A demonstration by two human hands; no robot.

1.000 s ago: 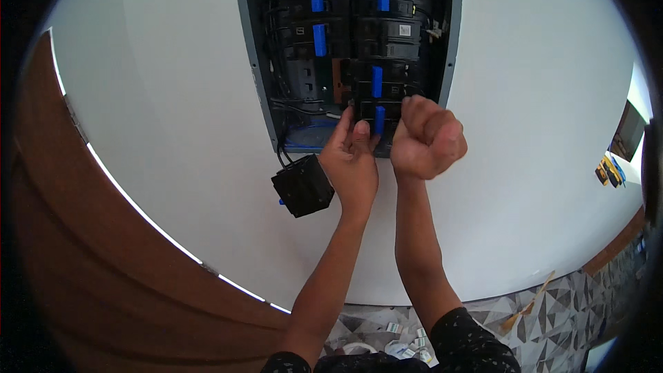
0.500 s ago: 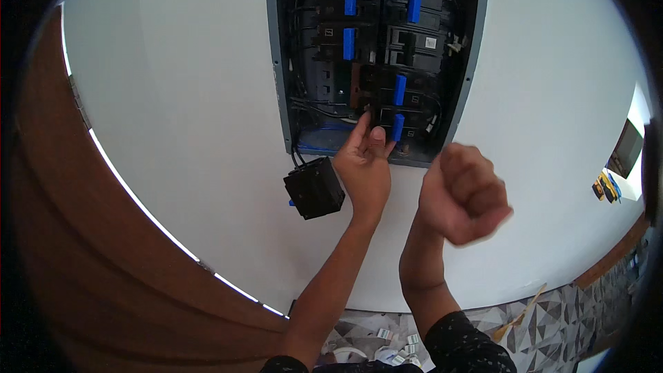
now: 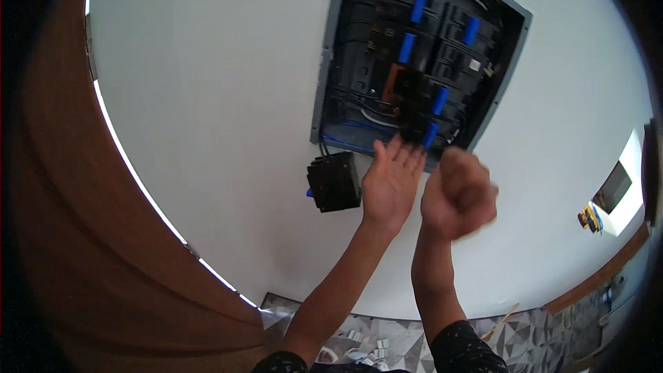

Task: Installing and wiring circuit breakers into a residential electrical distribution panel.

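A grey metal breaker box (image 3: 322, 83) is set in the white wall, holding black circuit breakers (image 3: 456, 62) with blue switch levers (image 3: 407, 48). My left hand (image 3: 391, 192) lies open, palm up, its fingers stretched toward the lower breakers at the box's bottom edge. Close by on its right, my right hand (image 3: 458, 193) is closed in a fist in front of the box's lower right corner. Whatever that fist may hold is hidden. A loose black breaker block (image 3: 334, 182) hangs on dark wires below the box's lower left corner, left of my left hand.
A brown door or panel (image 3: 62, 235) takes up the left side. Small white boxes (image 3: 380, 349) litter the patterned floor below, with a wooden stick (image 3: 501, 323) to their right. Yellow-and-black things (image 3: 589, 218) sit by an opening at the far right.
My left hand has drawn down from the lower breakers and opened, palm up. My right hand stays in a fist. The view has shifted and tilted, putting the box farther right.
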